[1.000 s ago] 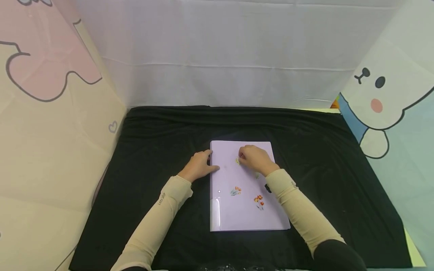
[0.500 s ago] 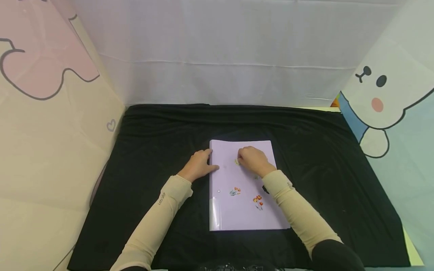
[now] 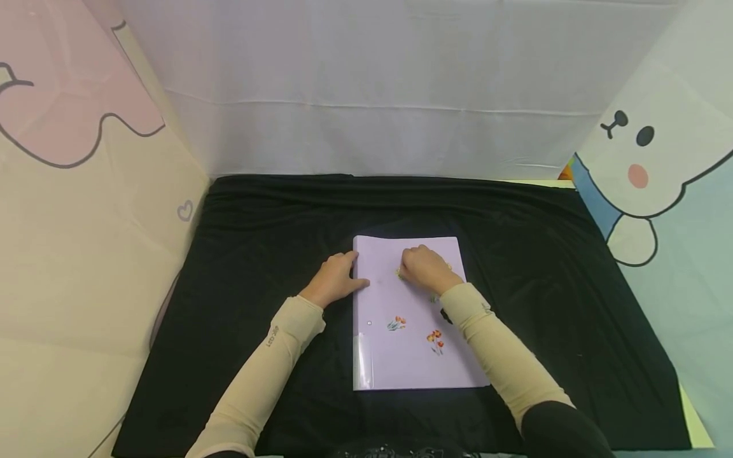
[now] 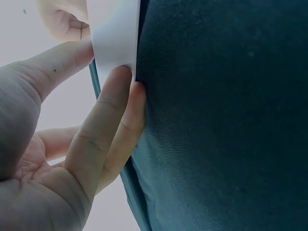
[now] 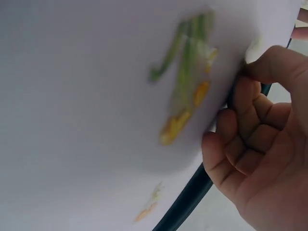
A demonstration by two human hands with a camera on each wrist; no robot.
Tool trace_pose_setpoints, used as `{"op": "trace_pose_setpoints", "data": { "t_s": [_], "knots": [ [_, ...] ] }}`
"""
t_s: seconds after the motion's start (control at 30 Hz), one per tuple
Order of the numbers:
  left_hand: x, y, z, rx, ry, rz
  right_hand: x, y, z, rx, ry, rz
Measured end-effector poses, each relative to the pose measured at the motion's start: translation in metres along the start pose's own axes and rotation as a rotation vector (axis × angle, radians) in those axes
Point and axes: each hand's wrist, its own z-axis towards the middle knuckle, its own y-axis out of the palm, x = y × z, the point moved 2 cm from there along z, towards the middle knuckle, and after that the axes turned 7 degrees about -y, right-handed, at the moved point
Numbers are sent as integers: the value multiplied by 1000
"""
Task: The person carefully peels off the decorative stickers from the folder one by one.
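A light purple file folder (image 3: 401,366) with flower stickers on its cover lies on a black cloth. My left hand (image 3: 333,280) steadies its spine edge, thumb on the cover and the other fingers, nearly straight, against the spine (image 4: 113,29). Over the upper half, my right hand (image 3: 428,268) has its fingers curled, thumb and forefinger tips together at a small yellow flower sticker (image 3: 399,274), partly hidden under them. Orange flower stickers (image 3: 397,323) and red-orange ones (image 3: 436,341) sit lower on the cover. Close in the right wrist view shows a green-stemmed yellow flower (image 5: 185,89), blurred.
Black cloth (image 3: 275,235) covers the table all around the folder. A white sheet (image 3: 366,140) hangs behind it, with cartoon-printed sheets (image 3: 86,254) on both sides. A clear strip (image 3: 363,362) shows at the lower spine.
My right hand shifts very slightly left over the same sticker. The left hand stays at the spine; the whole view tilts a little.
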Motion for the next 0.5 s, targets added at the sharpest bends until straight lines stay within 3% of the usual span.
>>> {"op": "trace_pose_setpoints", "data": {
  "t_s": [0.33,0.5],
  "knots": [
    [-1,0,1,-13,-8,-5,1,0,-6,48,5,112],
    [-2,2,2,-13,-15,-6,-2,-2,-7,36,12,109]
  ]
}}
